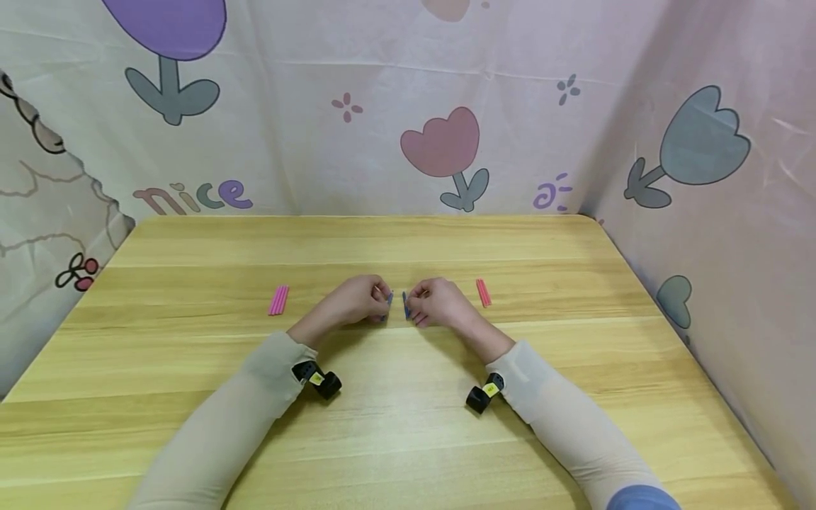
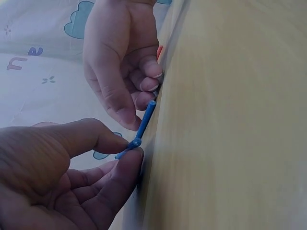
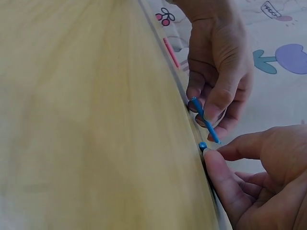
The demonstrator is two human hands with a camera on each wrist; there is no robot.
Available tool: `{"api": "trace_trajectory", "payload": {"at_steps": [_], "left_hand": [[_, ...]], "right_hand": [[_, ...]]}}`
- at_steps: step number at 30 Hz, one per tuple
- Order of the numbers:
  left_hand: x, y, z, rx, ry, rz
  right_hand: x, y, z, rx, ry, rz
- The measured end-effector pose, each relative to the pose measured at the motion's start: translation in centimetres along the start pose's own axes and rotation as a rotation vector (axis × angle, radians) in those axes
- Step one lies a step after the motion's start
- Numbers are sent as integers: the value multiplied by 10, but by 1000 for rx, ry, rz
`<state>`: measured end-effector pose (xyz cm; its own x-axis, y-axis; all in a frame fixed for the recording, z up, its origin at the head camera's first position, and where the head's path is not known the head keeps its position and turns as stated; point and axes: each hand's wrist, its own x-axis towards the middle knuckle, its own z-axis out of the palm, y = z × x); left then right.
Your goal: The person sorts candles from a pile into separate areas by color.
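Observation:
Near the middle of the table, the left hand [image 1: 363,301] pinches a short blue stick [image 3: 206,120] between thumb and fingertips. The stick slants in the right wrist view, with both ends showing past the fingers. Opposite it, the right hand [image 1: 438,303] has its thumb and fingertips at a second blue stick [image 1: 405,304]. In the right wrist view this stick [image 3: 203,145] appears nearly end-on at the fingertips, close over the tabletop. The two sticks lie side by side with a narrow gap in the head view, and they overlap in the left wrist view.
A small row of pink sticks [image 1: 278,300] lies left of the hands, and a row of red sticks [image 1: 484,292] lies to their right. The wooden table [image 1: 408,439] ends at a printed cloth backdrop [image 1: 287,127]. Each wrist carries a small black camera.

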<state>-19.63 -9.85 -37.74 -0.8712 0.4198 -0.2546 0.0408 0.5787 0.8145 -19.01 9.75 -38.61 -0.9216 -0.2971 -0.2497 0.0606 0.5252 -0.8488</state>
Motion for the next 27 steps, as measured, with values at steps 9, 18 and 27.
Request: {"api": "trace_trajectory", "payload": {"at_steps": [9,18,27], "left_hand": [[5,4,5,-101,2,-51],[9,7,7,-116,5,-75],[9,10,9,-143,6,-87]], "right_hand": [[2,2,-4,66,12,16],[2,1,-5,125,-9,31],[3,1,-5,159,-19,46]]}}
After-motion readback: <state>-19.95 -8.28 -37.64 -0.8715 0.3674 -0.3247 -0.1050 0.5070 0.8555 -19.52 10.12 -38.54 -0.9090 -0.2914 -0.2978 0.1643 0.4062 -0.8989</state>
